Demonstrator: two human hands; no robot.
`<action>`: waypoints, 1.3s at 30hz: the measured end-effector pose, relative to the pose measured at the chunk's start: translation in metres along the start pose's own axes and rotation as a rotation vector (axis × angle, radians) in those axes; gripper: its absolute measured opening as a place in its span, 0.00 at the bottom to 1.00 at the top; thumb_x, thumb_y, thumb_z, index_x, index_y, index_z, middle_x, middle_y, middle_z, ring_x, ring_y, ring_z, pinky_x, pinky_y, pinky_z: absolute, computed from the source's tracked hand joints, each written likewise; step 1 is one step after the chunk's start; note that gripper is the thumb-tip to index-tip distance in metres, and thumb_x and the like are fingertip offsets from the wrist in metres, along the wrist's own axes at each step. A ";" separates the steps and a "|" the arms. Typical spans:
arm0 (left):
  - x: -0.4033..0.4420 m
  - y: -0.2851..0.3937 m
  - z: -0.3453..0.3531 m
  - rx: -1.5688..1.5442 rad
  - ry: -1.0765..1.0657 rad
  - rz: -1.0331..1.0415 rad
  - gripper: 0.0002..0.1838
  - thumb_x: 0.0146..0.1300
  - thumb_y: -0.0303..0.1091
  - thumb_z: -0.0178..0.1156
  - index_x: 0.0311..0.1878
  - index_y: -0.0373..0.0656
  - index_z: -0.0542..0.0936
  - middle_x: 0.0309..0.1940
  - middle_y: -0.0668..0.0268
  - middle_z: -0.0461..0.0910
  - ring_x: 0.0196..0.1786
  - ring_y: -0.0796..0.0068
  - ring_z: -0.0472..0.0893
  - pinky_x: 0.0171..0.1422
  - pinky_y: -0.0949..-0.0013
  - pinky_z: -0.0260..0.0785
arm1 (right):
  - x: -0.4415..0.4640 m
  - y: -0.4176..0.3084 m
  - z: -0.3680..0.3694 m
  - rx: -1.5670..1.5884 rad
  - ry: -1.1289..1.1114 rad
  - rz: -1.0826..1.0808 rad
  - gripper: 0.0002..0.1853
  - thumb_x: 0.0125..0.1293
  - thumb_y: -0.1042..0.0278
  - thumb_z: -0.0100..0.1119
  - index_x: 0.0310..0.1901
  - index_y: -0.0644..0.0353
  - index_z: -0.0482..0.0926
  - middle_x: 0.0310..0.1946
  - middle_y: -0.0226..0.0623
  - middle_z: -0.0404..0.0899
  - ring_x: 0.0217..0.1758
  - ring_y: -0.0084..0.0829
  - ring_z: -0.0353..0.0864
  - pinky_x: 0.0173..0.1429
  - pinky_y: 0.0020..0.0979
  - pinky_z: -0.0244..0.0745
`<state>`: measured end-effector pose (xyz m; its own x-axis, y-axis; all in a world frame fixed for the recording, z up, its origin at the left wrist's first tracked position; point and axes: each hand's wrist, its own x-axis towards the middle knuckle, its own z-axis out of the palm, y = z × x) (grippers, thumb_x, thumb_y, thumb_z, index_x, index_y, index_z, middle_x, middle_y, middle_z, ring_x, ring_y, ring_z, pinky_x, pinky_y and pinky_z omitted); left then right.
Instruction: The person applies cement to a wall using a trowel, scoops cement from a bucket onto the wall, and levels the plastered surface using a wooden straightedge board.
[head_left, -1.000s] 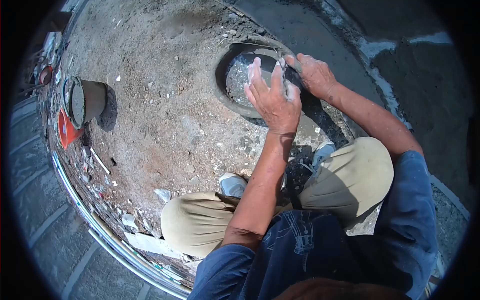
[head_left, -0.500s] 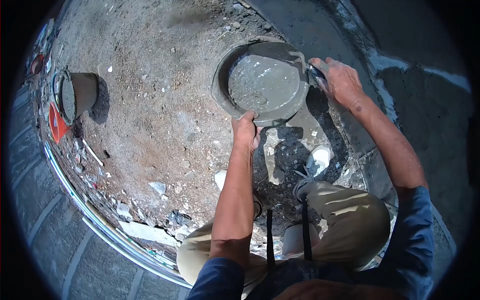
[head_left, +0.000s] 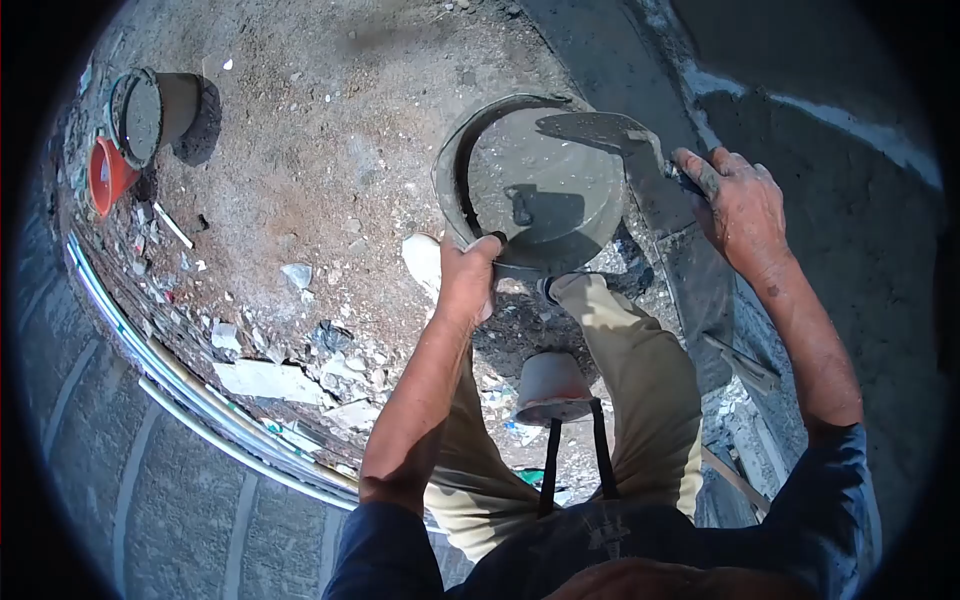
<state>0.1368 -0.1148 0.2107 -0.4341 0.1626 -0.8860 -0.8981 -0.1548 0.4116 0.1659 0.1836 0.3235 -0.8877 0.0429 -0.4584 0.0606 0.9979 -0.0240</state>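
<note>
Through the head camera, my only view here, I read the clock from the view's centre; the large round bucket [head_left: 446, 178] sits at one o'clock, its mouth facing me, with wet grey mix [head_left: 570, 165] inside; a dark shape lies across that mix, and I can't tell how much of it is shadow and how much a solid lump.

My left hand [head_left: 470, 278] is clamped on the bucket at seven o'clock of its rim, thumb over the edge; the other fingers pass out of sight beneath. At two o'clock my right hand [head_left: 738, 205] has its fingers closed around the handle of a trowel [head_left: 588, 129], though the palm and part of the grip are hidden from me; the blade reaches over the bucket's mouth, and whether it touches the mix I can't make out.

One white shoe [head_left: 422, 262] shows at nine to ten o'clock, near my left hand; the other is mostly hidden by the bucket and trouser leg. At five o'clock a pale pail [head_left: 553, 380] sits between the legs; at ten o'clock another filled bucket [head_left: 180, 108] stands beside an orange container [head_left: 118, 178]; pipes [head_left: 200, 398] curve past eight o'clock, and black lens edges cut off the corners.
</note>
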 end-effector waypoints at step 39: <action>-0.661 -0.189 0.110 -1.244 0.404 0.731 0.31 0.55 0.13 0.49 0.65 0.38 0.64 0.53 0.55 0.75 0.55 0.61 0.80 0.58 0.58 0.77 | -0.435 -0.161 -0.326 -0.413 -0.076 -1.060 0.22 0.57 0.66 0.66 0.55 0.49 0.80 0.41 0.43 0.84 0.44 0.47 0.83 0.48 0.44 0.78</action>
<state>0.5854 -0.0857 0.7419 -0.5145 -0.5553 -0.6534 0.2254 -0.8228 0.5218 0.3936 0.0206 0.8162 -0.3716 -0.8203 -0.4348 -0.8705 0.4706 -0.1439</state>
